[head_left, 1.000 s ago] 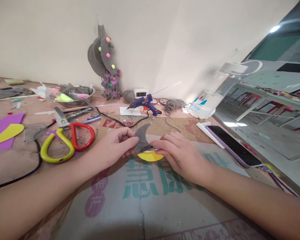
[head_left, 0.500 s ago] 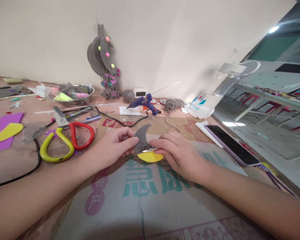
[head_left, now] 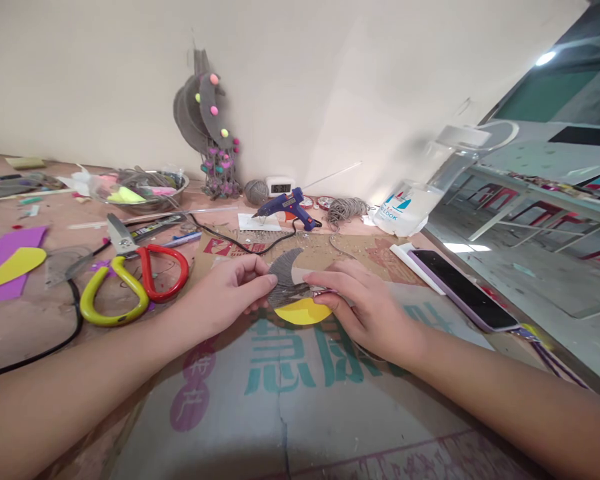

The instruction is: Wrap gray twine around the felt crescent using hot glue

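Observation:
A yellow crescent, its upper left part wrapped in grey yarn, is held above the cardboard sheet. My left hand pinches the yarn-covered left edge between thumb and fingers. My right hand is closed at the crescent's right side, its thumb and index finger pressed together on a small shiny piece that I cannot make out. A thin grey strand shows below the right palm. The lower part of the crescent is bare yellow.
Scissors with yellow and red handles lie left. Behind stand a blue glue gun, a small clock, a yarn ball and a bowl. A phone and clear jug are right.
My right hand has shifted slightly right, off the yarn, and more of the yellow lower edge shows. The shiny piece has moved right with its fingertips. My left hand keeps its pinch.

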Tool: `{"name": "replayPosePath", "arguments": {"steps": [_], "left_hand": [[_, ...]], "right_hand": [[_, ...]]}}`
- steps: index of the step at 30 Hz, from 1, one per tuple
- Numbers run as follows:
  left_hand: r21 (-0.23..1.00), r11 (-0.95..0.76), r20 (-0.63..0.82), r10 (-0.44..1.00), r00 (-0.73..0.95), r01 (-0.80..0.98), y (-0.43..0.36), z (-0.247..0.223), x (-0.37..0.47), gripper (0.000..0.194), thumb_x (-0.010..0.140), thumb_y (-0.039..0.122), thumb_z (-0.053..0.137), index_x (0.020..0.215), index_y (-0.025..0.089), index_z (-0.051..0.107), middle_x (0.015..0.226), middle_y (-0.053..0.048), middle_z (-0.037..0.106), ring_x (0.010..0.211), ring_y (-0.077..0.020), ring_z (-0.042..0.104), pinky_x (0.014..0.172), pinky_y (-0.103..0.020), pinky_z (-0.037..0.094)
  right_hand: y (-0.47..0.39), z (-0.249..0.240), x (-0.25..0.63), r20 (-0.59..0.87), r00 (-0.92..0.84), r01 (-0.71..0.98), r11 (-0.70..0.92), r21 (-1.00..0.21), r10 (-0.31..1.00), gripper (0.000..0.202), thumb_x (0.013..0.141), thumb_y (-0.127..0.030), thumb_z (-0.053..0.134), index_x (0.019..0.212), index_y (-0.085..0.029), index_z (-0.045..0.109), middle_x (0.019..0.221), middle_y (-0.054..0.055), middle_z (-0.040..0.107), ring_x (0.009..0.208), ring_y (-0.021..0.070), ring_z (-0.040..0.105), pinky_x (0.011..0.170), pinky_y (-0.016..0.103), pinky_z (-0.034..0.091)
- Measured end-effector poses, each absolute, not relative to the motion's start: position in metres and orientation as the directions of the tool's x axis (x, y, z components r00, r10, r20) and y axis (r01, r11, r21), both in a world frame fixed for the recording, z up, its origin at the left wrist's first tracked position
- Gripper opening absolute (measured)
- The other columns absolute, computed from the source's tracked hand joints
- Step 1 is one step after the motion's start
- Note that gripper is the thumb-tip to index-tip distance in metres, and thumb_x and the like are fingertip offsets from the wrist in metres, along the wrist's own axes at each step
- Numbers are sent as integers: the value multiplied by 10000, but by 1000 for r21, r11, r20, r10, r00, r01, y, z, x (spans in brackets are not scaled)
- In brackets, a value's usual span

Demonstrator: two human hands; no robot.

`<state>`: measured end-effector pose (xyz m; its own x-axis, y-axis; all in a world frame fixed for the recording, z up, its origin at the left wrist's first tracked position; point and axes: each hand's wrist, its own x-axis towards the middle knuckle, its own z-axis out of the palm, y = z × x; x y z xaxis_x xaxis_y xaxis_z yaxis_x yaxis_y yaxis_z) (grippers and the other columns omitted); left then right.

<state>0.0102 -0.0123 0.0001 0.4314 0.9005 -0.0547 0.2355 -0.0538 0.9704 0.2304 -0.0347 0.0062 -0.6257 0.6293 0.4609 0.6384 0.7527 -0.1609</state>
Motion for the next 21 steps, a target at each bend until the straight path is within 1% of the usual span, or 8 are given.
{"name": "replayPosePath", "arguments": {"steps": [4, 8, 12, 21], "left_hand": [[970, -47, -60, 905, 422, 237, -13, 0, 10, 223, 805, 378, 511, 708, 184, 463, 567, 59, 521, 521, -78, 440, 517, -212, 352], [968, -69, -43, 902, 430, 241, -13, -1, 10, 232, 803, 391, 508, 704, 185, 468, 573, 54, 533, 515, -84, 443, 511, -214, 353], [966, -83, -31, 901, 433, 243, -13, 0, 11, 240, 797, 404, 505, 700, 185, 480, 581, 47, 546, 517, -91, 449, 506, -212, 354], [962, -85, -36, 903, 428, 260, -13, 3, 12, 217, 784, 373, 513, 687, 180, 492, 566, 47, 538, 502, -92, 459, 498, -207, 356]], "right_hand": [[-36, 8, 228, 426, -669, 640, 763, -86, 609, 238, 884, -200, 422, 1096, -167, 524, 882, 64, 566, 784, 168, 473, 702, 304, 379], [-36, 9, 224, 421, -679, 651, 759, -32, 601, 230, 892, -197, 399, 1078, -164, 531, 875, 60, 577, 779, 165, 479, 695, 300, 372], [-37, 10, 222, 419, -679, 656, 754, -22, 603, 223, 896, -198, 395, 1064, -163, 537, 860, 56, 581, 774, 162, 483, 690, 295, 369], [-38, 9, 220, 413, -686, 651, 759, -19, 599, 207, 897, -203, 408, 1045, -143, 538, 844, 56, 589, 750, 159, 466, 672, 288, 358]]}}
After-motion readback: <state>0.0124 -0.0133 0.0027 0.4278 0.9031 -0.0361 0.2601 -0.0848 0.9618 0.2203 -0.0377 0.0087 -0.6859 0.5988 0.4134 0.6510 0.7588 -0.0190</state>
